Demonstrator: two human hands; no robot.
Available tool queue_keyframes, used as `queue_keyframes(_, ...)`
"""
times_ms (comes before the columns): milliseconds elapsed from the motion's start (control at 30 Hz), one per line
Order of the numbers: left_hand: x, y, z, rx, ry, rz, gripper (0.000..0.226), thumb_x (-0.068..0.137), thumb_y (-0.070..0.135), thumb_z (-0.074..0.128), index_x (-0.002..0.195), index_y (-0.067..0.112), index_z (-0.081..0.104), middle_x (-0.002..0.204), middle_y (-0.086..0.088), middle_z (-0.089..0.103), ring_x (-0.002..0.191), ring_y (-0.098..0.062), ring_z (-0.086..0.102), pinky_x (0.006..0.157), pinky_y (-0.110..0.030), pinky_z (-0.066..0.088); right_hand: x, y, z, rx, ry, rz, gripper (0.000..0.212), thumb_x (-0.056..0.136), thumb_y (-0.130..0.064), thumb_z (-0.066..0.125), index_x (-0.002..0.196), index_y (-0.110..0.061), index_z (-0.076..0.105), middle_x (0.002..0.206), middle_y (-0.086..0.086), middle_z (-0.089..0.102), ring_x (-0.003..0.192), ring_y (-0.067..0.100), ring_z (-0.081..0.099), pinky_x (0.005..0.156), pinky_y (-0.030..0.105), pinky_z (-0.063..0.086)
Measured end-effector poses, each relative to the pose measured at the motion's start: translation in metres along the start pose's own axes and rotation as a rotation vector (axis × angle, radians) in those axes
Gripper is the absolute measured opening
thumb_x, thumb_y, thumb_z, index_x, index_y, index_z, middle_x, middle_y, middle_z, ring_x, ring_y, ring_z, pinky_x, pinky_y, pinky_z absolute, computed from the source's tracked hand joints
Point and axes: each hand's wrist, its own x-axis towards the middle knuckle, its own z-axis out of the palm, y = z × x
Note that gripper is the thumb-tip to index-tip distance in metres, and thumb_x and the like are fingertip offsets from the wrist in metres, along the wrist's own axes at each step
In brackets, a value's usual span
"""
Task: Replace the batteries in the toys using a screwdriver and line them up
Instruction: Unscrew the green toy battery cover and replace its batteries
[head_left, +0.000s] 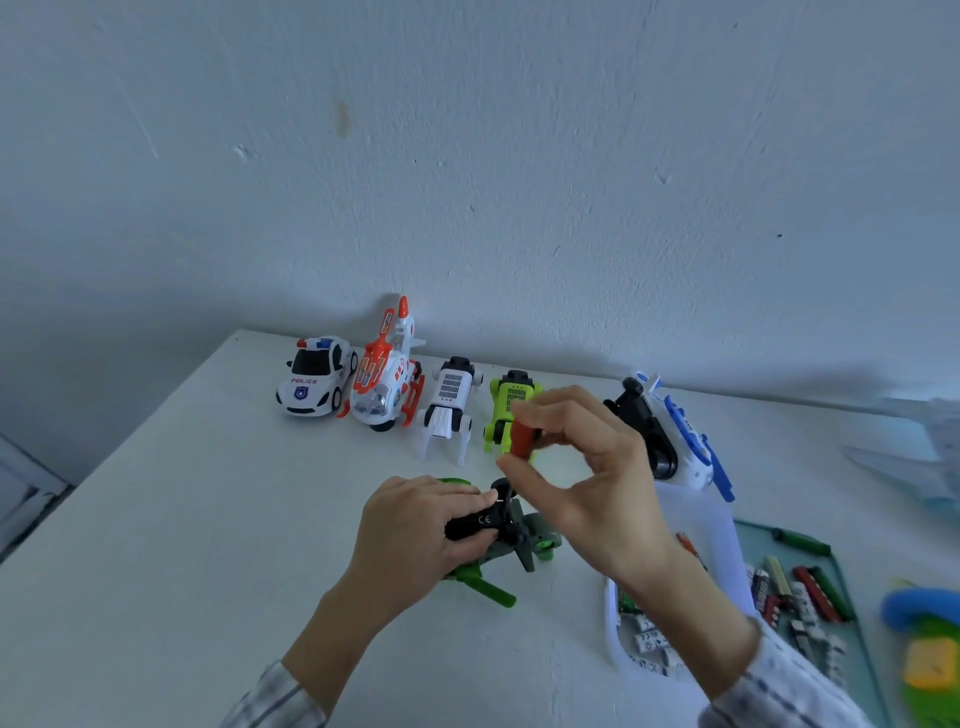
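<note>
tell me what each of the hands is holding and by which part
The right hand pinches the screwdriver by its red handle. The left hand grips the green toy by its black underside.

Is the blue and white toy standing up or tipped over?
Tipped over: the blue and white toy lies on its side, black underside and wheels facing the row.
</note>
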Motion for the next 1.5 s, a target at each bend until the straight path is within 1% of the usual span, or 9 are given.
queue_keyframes(100,0.003,-0.001,0.0,-0.004,0.001,-0.001,0.035,0.073,0.054,0.055,0.096,0.038,0.075,0.088,0.023,0.072,0.065,0.001,0.06,0.057,-0.014,0.033,0.0,-0.004,0.002,0.121,-0.057,0.115,0.034,0.076,0.006,0.069,0.103,-0.014,0.069,0.099,0.003,0.07,0.096,0.014,0.068,0.084,0.026,0.055)
queue_keyframes(300,0.006,-0.004,0.001,-0.024,-0.007,0.003,0.036,0.074,0.055,0.055,0.1,0.037,0.075,0.087,0.024,0.072,0.063,0.0,0.059,0.051,-0.024,0.044,0.009,0.001,0.007,-0.061,0.04,0.002,0.03,0.068,-0.006,0.08,0.096,-0.009,0.071,0.076,0.004,0.059,0.067,0.01,0.056,0.061,0.024,0.051)
queue_keyframes(467,0.008,-0.004,0.001,0.002,0.004,0.017,0.034,0.074,0.054,0.053,0.095,0.037,0.076,0.083,0.024,0.071,0.059,-0.001,0.058,0.05,-0.024,0.042,0.013,-0.006,0.007,0.045,-0.053,0.171,0.034,0.078,-0.002,0.07,0.107,-0.019,0.069,0.103,-0.005,0.066,0.097,0.008,0.064,0.084,0.023,0.053)
queue_keyframes(733,0.008,-0.004,0.001,-0.018,-0.024,-0.019,0.036,0.075,0.054,0.052,0.099,0.039,0.074,0.083,0.025,0.071,0.058,-0.001,0.055,0.051,-0.024,0.041,0.013,-0.004,0.01,-0.029,0.059,0.118,0.042,0.071,0.004,0.078,0.103,-0.02,0.067,0.081,0.004,0.064,0.07,0.009,0.065,0.07,0.02,0.056)
queue_keyframes(967,0.007,-0.004,0.0,0.003,-0.043,-0.025,0.033,0.076,0.053,0.052,0.095,0.039,0.075,0.077,0.024,0.069,0.056,0.0,0.049,0.05,-0.016,0.031,0.004,-0.008,0.016,0.086,0.051,0.197,0.034,0.077,0.006,0.069,0.097,-0.021,0.064,0.097,0.001,0.067,0.087,0.011,0.067,0.082,0.021,0.054)
queue_keyframes(1133,0.008,-0.006,0.001,-0.024,-0.071,-0.042,0.041,0.077,0.058,0.048,0.102,0.039,0.073,0.09,0.024,0.071,0.066,-0.004,0.06,0.056,-0.028,0.046,0.001,-0.006,0.023,0.006,0.175,0.115,0.037,0.069,0.0,0.079,0.086,-0.025,0.058,0.077,0.007,0.062,0.069,0.013,0.064,0.066,0.022,0.056)
queue_keyframes(1233,0.01,-0.007,0.0,-0.007,-0.097,-0.037,0.041,0.078,0.059,0.048,0.104,0.039,0.073,0.091,0.023,0.072,0.068,-0.005,0.06,0.057,-0.026,0.043,0.001,-0.006,0.024,-0.001,0.15,0.115,0.034,0.074,-0.008,0.077,0.098,-0.026,0.06,0.089,0.005,0.062,0.08,0.008,0.063,0.072,0.021,0.054)
queue_keyframes(1333,0.008,-0.006,0.0,0.016,-0.076,-0.013,0.039,0.078,0.058,0.049,0.101,0.038,0.074,0.089,0.022,0.072,0.065,-0.004,0.059,0.055,-0.025,0.042,0.005,-0.005,0.02,-0.037,-0.006,0.158,0.035,0.079,-0.004,0.072,0.107,-0.021,0.061,0.127,-0.003,0.056,0.111,0.001,0.056,0.092,0.018,0.047)
queue_keyframes(1500,0.008,-0.006,0.001,0.032,-0.047,-0.008,0.037,0.078,0.056,0.052,0.1,0.036,0.075,0.089,0.02,0.073,0.064,-0.006,0.061,0.054,-0.025,0.04,-0.003,-0.005,0.03,-0.039,0.122,0.132,0.046,0.074,0.006,0.075,0.097,-0.029,0.056,0.087,0.007,0.066,0.077,0.011,0.066,0.074,0.022,0.056)
